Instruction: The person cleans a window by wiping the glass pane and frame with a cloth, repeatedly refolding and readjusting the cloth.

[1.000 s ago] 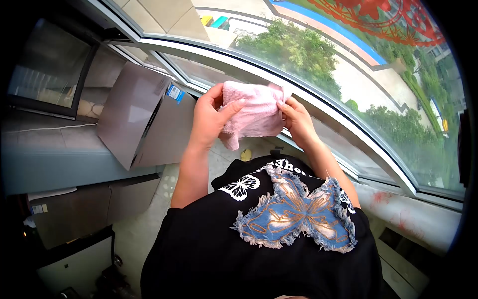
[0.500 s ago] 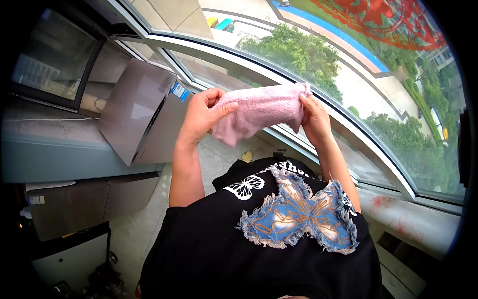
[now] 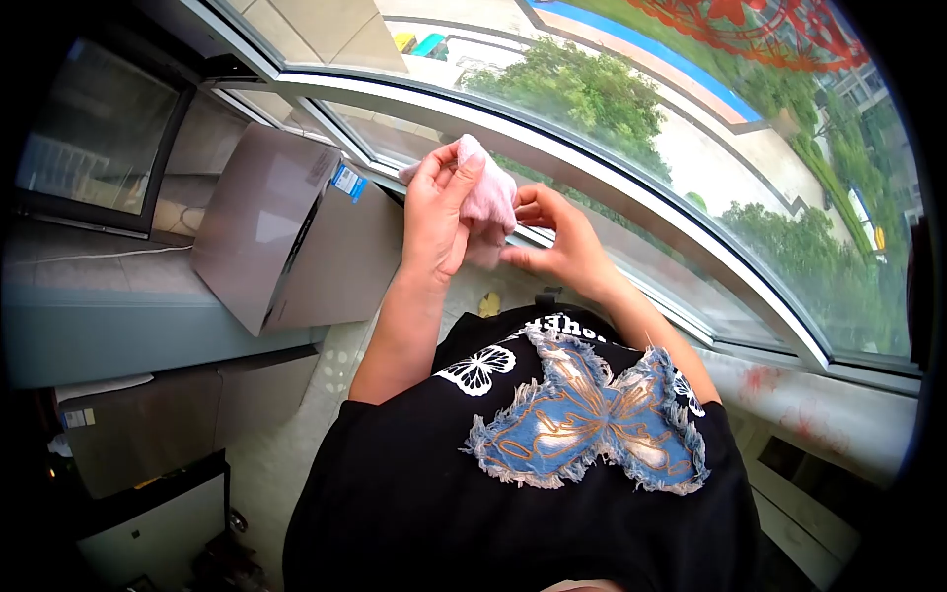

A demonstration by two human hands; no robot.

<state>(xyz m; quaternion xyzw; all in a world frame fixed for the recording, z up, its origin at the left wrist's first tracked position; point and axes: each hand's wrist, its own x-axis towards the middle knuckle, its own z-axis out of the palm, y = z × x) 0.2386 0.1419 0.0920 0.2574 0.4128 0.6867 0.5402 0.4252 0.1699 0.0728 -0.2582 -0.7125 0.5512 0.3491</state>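
1. We see the left hand [image 3: 434, 212] near 11 o'clock from the middle of the view, closed on a pink cloth [image 3: 490, 187], with the thumb and fingers pinching its upper part.
2. The cloth sits near 12 o'clock, bunched and drooping below the left hand's grip, raised in front of the window frame [image 3: 582, 163].
3. We find the right hand [image 3: 567, 242] at 2 o'clock, just beside the cloth's lower edge. Its fingers curl while the thumb stands apart from them; we cannot tell whether the fingertips touch the fabric.
4. Below, at 6 o'clock, we look down on a black shirt [image 3: 424, 493]. A frayed denim butterfly patch [image 3: 597, 424] lies on it between 4 and 5 o'clock, and a white butterfly print [image 3: 476, 370] at 6 o'clock.
5. Between 9 and 10 o'clock we see a shiny brownish-grey box [image 3: 261, 227], tilted in our view, with a blue label [image 3: 348, 184] near its upper corner.
6. Through the glass we see a green tree [image 3: 582, 99] at 1 o'clock. A red cut-out decoration [image 3: 760, 30] shows between 1 and 2 o'clock, towards the upper edge.
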